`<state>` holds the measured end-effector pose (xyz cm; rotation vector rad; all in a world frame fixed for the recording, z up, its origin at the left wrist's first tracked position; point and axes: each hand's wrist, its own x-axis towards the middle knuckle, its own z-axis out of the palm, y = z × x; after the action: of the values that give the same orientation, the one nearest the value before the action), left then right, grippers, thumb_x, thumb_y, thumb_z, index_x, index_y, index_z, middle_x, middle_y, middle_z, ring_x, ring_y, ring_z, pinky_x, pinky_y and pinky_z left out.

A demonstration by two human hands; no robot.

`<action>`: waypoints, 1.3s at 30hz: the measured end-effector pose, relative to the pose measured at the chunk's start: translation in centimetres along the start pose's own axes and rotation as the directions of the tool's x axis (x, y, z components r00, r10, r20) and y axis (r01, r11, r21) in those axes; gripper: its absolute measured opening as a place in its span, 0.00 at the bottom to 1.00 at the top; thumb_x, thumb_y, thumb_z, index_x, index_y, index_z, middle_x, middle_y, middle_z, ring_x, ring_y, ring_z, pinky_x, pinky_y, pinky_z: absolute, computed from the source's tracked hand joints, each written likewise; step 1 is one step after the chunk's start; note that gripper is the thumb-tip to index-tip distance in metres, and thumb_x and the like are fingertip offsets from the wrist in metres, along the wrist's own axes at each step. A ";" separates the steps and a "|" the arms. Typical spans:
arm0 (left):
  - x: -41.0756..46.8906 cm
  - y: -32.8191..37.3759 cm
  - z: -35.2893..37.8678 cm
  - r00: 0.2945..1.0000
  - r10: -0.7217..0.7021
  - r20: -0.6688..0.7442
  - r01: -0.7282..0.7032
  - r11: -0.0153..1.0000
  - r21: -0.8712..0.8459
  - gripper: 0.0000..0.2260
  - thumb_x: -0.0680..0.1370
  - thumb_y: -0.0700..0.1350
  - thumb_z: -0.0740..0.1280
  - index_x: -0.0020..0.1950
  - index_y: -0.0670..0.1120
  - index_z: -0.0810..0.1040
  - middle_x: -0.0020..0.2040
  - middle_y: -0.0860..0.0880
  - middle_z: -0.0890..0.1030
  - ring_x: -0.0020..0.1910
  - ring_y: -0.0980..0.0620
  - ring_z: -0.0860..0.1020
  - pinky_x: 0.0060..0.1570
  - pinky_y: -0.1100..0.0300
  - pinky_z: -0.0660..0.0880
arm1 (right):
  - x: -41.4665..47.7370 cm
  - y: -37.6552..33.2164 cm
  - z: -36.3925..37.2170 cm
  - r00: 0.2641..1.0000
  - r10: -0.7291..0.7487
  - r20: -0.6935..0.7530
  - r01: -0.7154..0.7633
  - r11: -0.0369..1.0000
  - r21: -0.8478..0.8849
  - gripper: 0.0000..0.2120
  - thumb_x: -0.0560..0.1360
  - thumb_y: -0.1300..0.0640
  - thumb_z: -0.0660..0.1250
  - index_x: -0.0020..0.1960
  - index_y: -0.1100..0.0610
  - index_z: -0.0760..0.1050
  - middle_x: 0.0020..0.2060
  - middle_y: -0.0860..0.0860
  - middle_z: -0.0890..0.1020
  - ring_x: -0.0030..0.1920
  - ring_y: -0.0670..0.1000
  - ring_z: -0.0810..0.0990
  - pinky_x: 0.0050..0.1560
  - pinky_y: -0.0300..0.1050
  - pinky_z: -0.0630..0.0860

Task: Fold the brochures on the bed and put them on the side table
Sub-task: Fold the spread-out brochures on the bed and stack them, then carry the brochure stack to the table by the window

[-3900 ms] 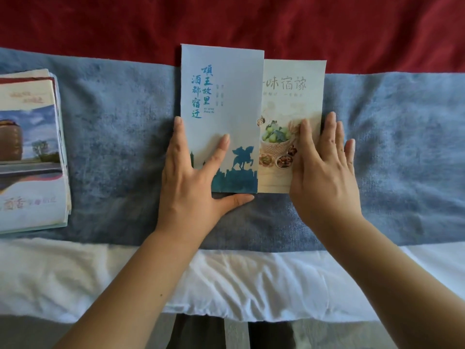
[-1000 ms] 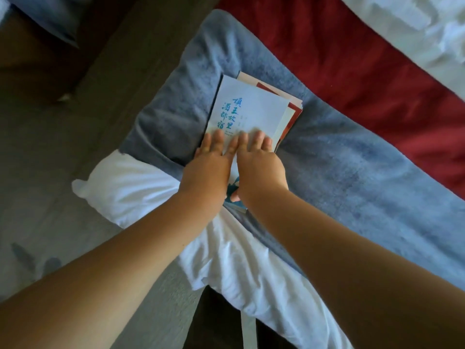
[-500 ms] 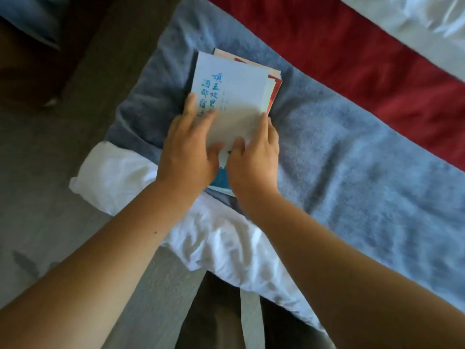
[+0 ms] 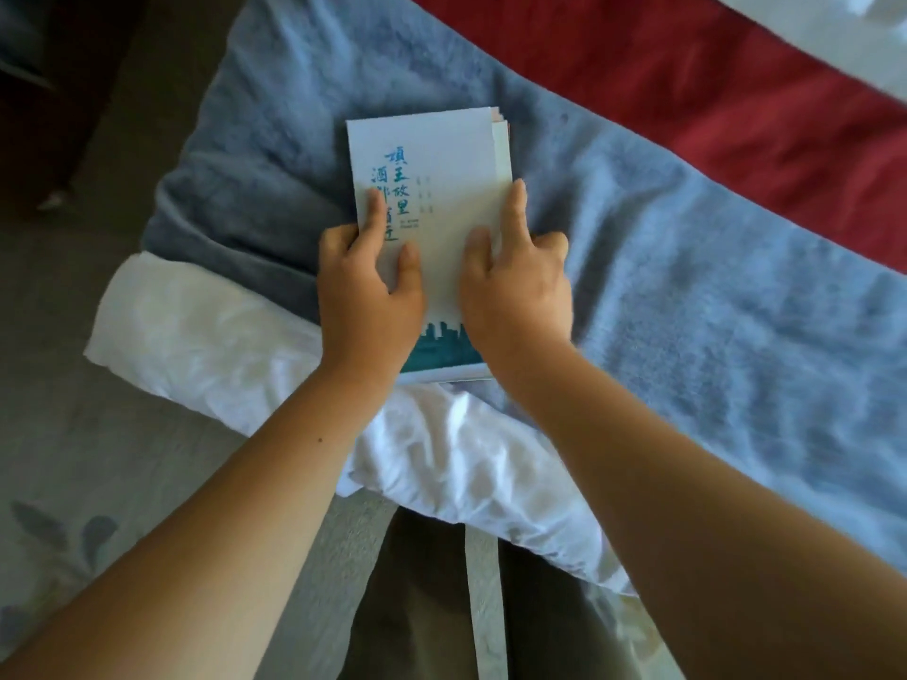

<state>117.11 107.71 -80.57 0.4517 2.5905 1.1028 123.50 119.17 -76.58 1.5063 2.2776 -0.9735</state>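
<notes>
**First:** Brochures (image 4: 441, 188), where were they when you looked?

**Second:** In a squared-up stack on the blue blanket (image 4: 687, 296), close to the blanket's corner. The white sheet (image 4: 211, 346) was just beside the stack's near end. The top one was pale, with blue Chinese characters and a teal skyline along its bottom.

**First:** And the hands?

**Second:** Both were on the stack. The left grip (image 4: 368, 296) clasped its left edge, with thumb and forefinger lying on the cover and the other fingers curled down at the side. The right grip (image 4: 515, 292) clasped the right edge, with the forefinger stretched along it and the thumb on top.

**First:** Was the stack off the blanket?

**Second:** I couldn't tell. Its far end looked to lie on the blanket.

**First:** Anything else about?

**Second:** A red cover (image 4: 687, 100) ran beyond the blanket. A grey floor (image 4: 64, 434) with a leaf pattern showed on the left.
</notes>
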 end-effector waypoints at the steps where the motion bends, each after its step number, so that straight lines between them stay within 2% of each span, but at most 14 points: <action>1: -0.6 0.5 0.5 0.999 -0.025 0.020 0.025 1.000 -0.009 0.27 0.79 0.46 0.68 0.78 0.44 0.70 0.61 0.39 0.74 0.59 0.43 0.78 0.58 0.76 0.64 | 0.3 0.8 -0.7 1.000 0.002 0.018 -0.001 0.996 -0.090 0.27 0.85 0.40 0.47 0.82 0.36 0.45 0.61 0.56 0.73 0.50 0.61 0.77 0.49 0.51 0.69; 3: -1.6 1.8 1.7 0.997 -0.053 0.057 0.055 0.998 -0.032 0.29 0.79 0.48 0.68 0.79 0.45 0.67 0.62 0.40 0.74 0.61 0.44 0.77 0.60 0.69 0.66 | 0.9 2.6 -2.3 0.999 0.002 0.033 0.005 0.976 -0.216 0.25 0.85 0.39 0.43 0.81 0.33 0.44 0.53 0.56 0.78 0.46 0.60 0.74 0.46 0.51 0.66; 6: -3.0 4.0 4.1 0.995 -0.021 0.099 0.032 0.994 -0.105 0.28 0.81 0.46 0.67 0.81 0.45 0.64 0.68 0.40 0.72 0.65 0.47 0.75 0.62 0.70 0.66 | 0.9 5.3 -4.4 0.999 0.043 -0.001 -0.042 0.978 -0.206 0.25 0.85 0.40 0.45 0.81 0.33 0.46 0.45 0.54 0.75 0.43 0.58 0.70 0.45 0.50 0.65; 10: -4.3 6.6 7.3 0.978 0.071 0.197 -0.026 0.975 -0.220 0.29 0.82 0.45 0.65 0.82 0.47 0.60 0.74 0.44 0.67 0.71 0.52 0.71 0.68 0.64 0.70 | 0.1 9.7 -6.1 0.982 0.102 -0.157 -0.112 0.992 -0.062 0.25 0.85 0.42 0.50 0.81 0.34 0.51 0.50 0.55 0.81 0.49 0.59 0.77 0.45 0.49 0.66; 13: -5.2 8.8 10.0 0.944 0.158 0.290 -0.073 0.956 -0.284 0.32 0.80 0.45 0.66 0.83 0.47 0.60 0.76 0.46 0.67 0.74 0.54 0.69 0.72 0.57 0.70 | -0.3 13.5 -7.5 0.954 0.185 -0.237 -0.161 0.980 0.118 0.25 0.85 0.44 0.53 0.81 0.37 0.56 0.44 0.48 0.77 0.48 0.53 0.76 0.45 0.47 0.66; 15: -5.9 10.5 11.7 0.919 0.169 0.356 -0.055 0.950 -0.307 0.34 0.80 0.45 0.67 0.83 0.47 0.58 0.77 0.50 0.67 0.75 0.57 0.67 0.74 0.58 0.67 | -0.5 16.2 -8.4 0.932 0.246 -0.268 -0.195 0.959 0.204 0.25 0.85 0.45 0.54 0.81 0.39 0.57 0.44 0.46 0.78 0.46 0.49 0.73 0.44 0.46 0.66; 18: -7.2 12.7 13.9 0.871 0.179 0.457 -0.038 0.953 -0.300 0.35 0.79 0.45 0.66 0.84 0.48 0.53 0.76 0.56 0.67 0.73 0.62 0.68 0.74 0.60 0.67 | -1.0 20.1 -9.2 0.901 0.306 -0.308 -0.222 0.934 0.280 0.25 0.85 0.45 0.54 0.82 0.41 0.57 0.45 0.50 0.81 0.46 0.50 0.75 0.43 0.46 0.66; 20: -8.1 14.1 15.4 0.823 0.201 0.531 -0.085 0.969 -0.233 0.36 0.80 0.44 0.64 0.84 0.51 0.50 0.77 0.51 0.70 0.72 0.57 0.72 0.72 0.56 0.70 | -1.5 22.3 -9.4 0.883 0.345 -0.318 -0.247 0.918 0.310 0.26 0.85 0.45 0.52 0.83 0.42 0.55 0.47 0.52 0.81 0.47 0.52 0.77 0.43 0.47 0.67; 22: -8.8 15.4 16.6 0.801 0.189 0.569 -0.200 0.979 -0.044 0.36 0.81 0.48 0.62 0.84 0.55 0.46 0.71 0.46 0.77 0.64 0.48 0.78 0.64 0.51 0.75 | -1.9 23.8 -9.3 0.891 0.352 -0.287 -0.276 0.922 0.272 0.26 0.86 0.46 0.49 0.84 0.45 0.51 0.51 0.52 0.79 0.47 0.52 0.74 0.44 0.47 0.65; 24: -9.7 16.3 17.6 0.816 0.150 0.558 -0.301 0.935 0.188 0.35 0.82 0.51 0.59 0.84 0.56 0.41 0.63 0.42 0.79 0.56 0.41 0.79 0.55 0.49 0.75 | -2.1 24.6 -9.5 0.905 0.333 -0.265 -0.277 0.934 0.227 0.27 0.87 0.47 0.48 0.84 0.47 0.48 0.52 0.52 0.76 0.46 0.51 0.71 0.45 0.46 0.64; 26: -10.5 16.7 18.0 0.846 0.142 0.514 -0.332 0.895 0.299 0.34 0.83 0.52 0.56 0.84 0.55 0.40 0.62 0.40 0.77 0.54 0.37 0.78 0.52 0.47 0.73 | -2.1 24.9 -9.5 0.913 0.314 -0.261 -0.257 0.939 0.229 0.27 0.87 0.47 0.47 0.84 0.48 0.47 0.51 0.51 0.75 0.45 0.51 0.71 0.44 0.47 0.65; 32: -11.2 16.1 18.8 0.896 0.193 0.400 -0.318 0.907 0.274 0.28 0.86 0.52 0.54 0.84 0.53 0.47 0.65 0.41 0.77 0.56 0.37 0.79 0.50 0.46 0.74 | -1.7 25.2 -9.0 0.921 0.294 -0.257 -0.230 0.940 0.251 0.28 0.87 0.46 0.47 0.84 0.48 0.45 0.52 0.53 0.76 0.45 0.53 0.73 0.45 0.50 0.71; 36: -9.9 17.9 18.8 0.867 0.155 0.473 -0.339 0.880 0.333 0.27 0.87 0.53 0.51 0.84 0.54 0.46 0.64 0.40 0.77 0.58 0.38 0.77 0.52 0.46 0.73 | -1.2 24.6 -10.4 0.924 0.296 -0.243 -0.225 0.933 0.282 0.28 0.87 0.46 0.47 0.84 0.50 0.46 0.54 0.54 0.77 0.47 0.52 0.72 0.46 0.50 0.72; 39: -8.1 20.7 17.8 0.841 0.141 0.523 -0.361 0.865 0.348 0.26 0.86 0.49 0.51 0.84 0.53 0.49 0.61 0.37 0.77 0.59 0.36 0.76 0.55 0.46 0.72 | -1.1 23.4 -13.1 0.916 0.280 -0.287 -0.181 0.927 0.327 0.27 0.86 0.49 0.49 0.84 0.54 0.51 0.53 0.55 0.79 0.51 0.56 0.77 0.45 0.49 0.71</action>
<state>134.76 129.64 -76.09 1.0616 2.3344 0.3710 146.76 132.61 -75.42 2.1602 2.1535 -1.0966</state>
